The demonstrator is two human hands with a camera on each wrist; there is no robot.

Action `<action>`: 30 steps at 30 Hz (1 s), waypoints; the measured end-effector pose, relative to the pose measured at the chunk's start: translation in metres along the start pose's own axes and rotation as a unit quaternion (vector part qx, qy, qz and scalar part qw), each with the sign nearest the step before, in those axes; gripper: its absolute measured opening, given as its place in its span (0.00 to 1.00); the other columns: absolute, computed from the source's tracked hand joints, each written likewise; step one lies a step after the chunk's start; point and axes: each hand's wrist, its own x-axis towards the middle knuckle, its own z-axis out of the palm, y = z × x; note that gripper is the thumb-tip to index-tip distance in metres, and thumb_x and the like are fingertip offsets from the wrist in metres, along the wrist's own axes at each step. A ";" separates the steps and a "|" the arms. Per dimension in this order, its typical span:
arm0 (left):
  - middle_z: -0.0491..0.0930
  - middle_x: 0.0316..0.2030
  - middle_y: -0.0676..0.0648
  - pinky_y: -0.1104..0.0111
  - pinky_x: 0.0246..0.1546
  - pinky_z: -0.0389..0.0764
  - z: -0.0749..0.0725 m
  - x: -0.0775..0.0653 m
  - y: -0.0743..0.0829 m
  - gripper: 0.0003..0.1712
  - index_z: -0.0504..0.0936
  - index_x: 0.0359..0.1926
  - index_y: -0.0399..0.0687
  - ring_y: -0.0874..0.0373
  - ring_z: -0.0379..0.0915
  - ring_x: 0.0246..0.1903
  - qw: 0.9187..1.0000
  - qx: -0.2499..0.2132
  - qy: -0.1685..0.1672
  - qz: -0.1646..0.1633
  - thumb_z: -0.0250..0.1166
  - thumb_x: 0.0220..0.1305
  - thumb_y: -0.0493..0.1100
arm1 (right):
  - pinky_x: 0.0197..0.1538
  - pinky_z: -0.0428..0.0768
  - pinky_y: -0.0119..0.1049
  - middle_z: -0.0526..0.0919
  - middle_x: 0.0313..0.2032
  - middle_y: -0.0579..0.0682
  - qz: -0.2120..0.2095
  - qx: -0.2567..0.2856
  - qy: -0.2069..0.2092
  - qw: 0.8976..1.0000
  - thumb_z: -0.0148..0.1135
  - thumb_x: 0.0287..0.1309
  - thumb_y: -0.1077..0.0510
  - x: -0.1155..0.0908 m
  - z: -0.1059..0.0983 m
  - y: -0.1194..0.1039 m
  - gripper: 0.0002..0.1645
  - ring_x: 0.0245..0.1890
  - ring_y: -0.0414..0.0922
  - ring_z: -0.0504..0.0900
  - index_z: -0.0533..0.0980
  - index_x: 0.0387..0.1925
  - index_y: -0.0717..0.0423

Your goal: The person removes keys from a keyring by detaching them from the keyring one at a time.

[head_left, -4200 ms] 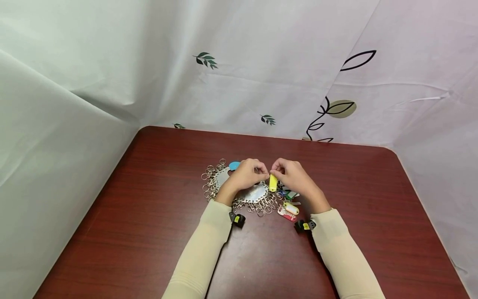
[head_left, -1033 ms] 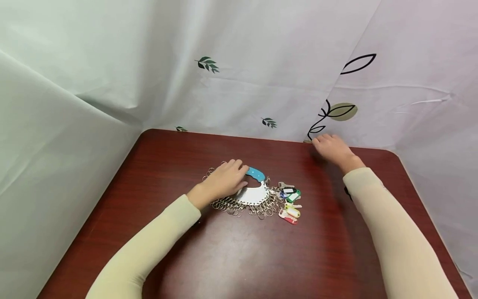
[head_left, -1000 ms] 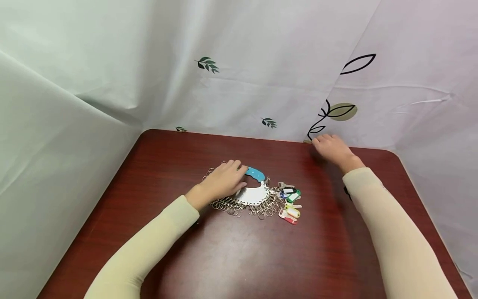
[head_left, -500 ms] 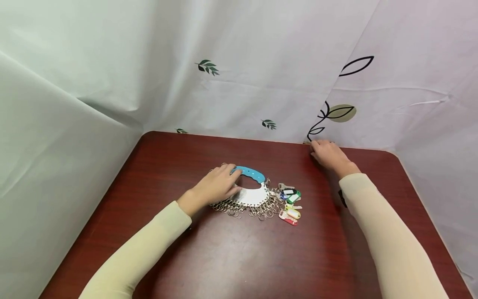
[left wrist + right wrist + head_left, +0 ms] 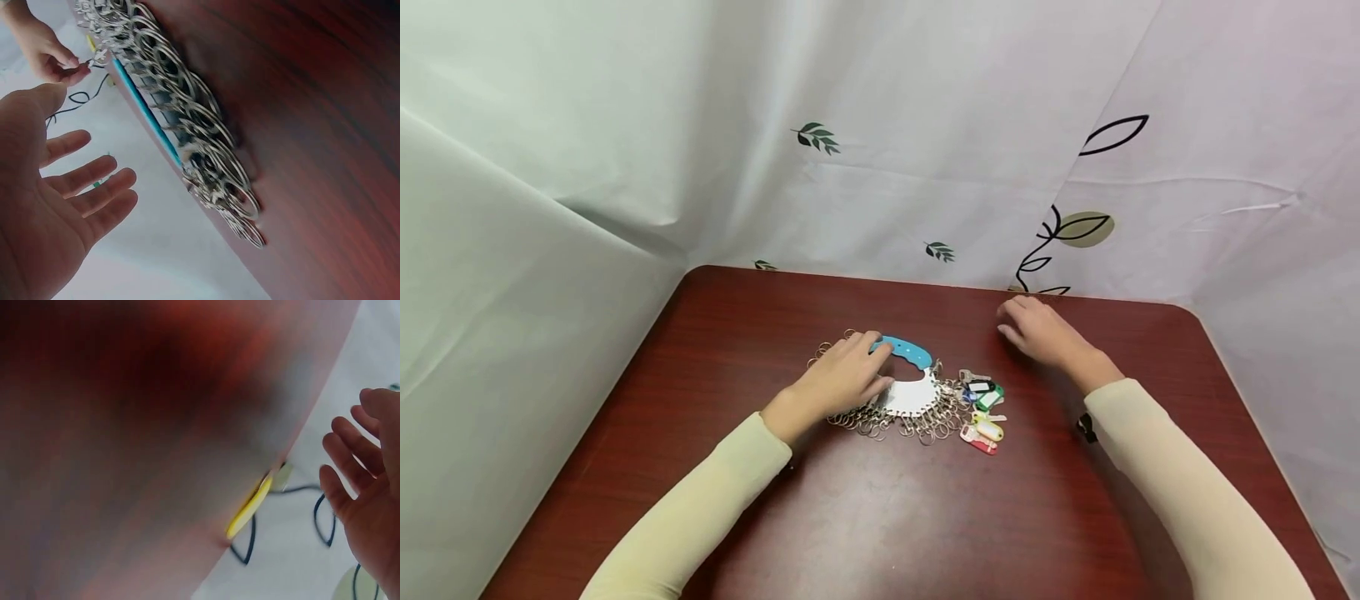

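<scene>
My left hand [image 5: 838,375] lies over the left part of a flat metal key holder [image 5: 913,396] with a blue handle [image 5: 904,348]. Its fingers are relaxed, and the left wrist view shows nothing in the palm. Metal key rings [image 5: 206,131] hang all along the holder's edge. To the right of it, my right hand [image 5: 1037,333] is over the table with loosely bent fingers and holds nothing. A yellow key tag [image 5: 250,509] lies on the tabletop in the right wrist view; the head view does not show it, perhaps because the right hand covers it.
Beside the holder's right end is a small heap of keys with tags: a black tag [image 5: 980,386], a green tag [image 5: 990,398], a yellow tag [image 5: 988,429] and a red tag [image 5: 981,447]. White curtain [image 5: 865,200] borders the red-brown table [image 5: 880,517] at the back.
Earliest, both hands were together at a yellow tag over the holder. Then they parted, the right hand reaching to the far edge. Since then it has drawn back towards me and leftward.
</scene>
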 end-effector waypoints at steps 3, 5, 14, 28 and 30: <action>0.77 0.55 0.40 0.52 0.53 0.80 0.000 0.001 0.004 0.23 0.76 0.59 0.44 0.44 0.77 0.52 1.000 -0.007 0.001 -0.005 0.62 0.74 0.55 | 0.59 0.77 0.58 0.81 0.49 0.59 0.002 0.041 -0.022 0.999 0.62 0.71 0.59 -0.002 0.004 -0.016 0.11 0.54 0.57 0.78 0.77 0.49 0.60; 0.77 0.54 0.41 0.52 0.54 0.80 0.000 0.003 0.006 0.23 0.76 0.60 0.44 0.45 0.76 0.52 1.000 -0.007 0.000 -0.009 0.61 0.75 0.55 | 0.59 0.78 0.56 0.82 0.49 0.57 -0.012 0.063 -0.030 0.998 0.62 0.71 0.59 -0.004 0.007 -0.025 0.10 0.53 0.55 0.79 0.78 0.49 0.60; 0.78 0.52 0.41 0.54 0.56 0.79 0.000 0.011 0.017 0.21 0.77 0.59 0.43 0.45 0.76 0.53 0.999 -0.030 0.000 -0.019 0.61 0.75 0.52 | 0.57 0.79 0.53 0.82 0.50 0.51 -0.086 0.110 -0.061 0.988 0.64 0.68 0.63 -0.015 0.017 -0.054 0.13 0.52 0.51 0.78 0.83 0.52 0.53; 0.81 0.46 0.45 0.58 0.57 0.79 0.004 0.021 0.041 0.14 0.81 0.50 0.46 0.47 0.77 0.51 0.999 -0.033 0.002 -0.021 0.63 0.74 0.51 | 0.52 0.78 0.49 0.79 0.55 0.52 -0.065 0.079 -0.098 0.990 0.64 0.68 0.61 -0.021 0.018 -0.075 0.10 0.52 0.51 0.76 0.84 0.48 0.51; 0.81 0.46 0.45 0.59 0.55 0.78 0.005 0.024 0.045 0.13 0.81 0.49 0.47 0.48 0.77 0.50 0.999 -0.032 -0.008 -0.021 0.63 0.74 0.51 | 0.51 0.78 0.48 0.79 0.54 0.52 -0.063 0.076 -0.099 0.990 0.65 0.67 0.61 -0.022 0.017 -0.077 0.07 0.52 0.51 0.76 0.84 0.45 0.49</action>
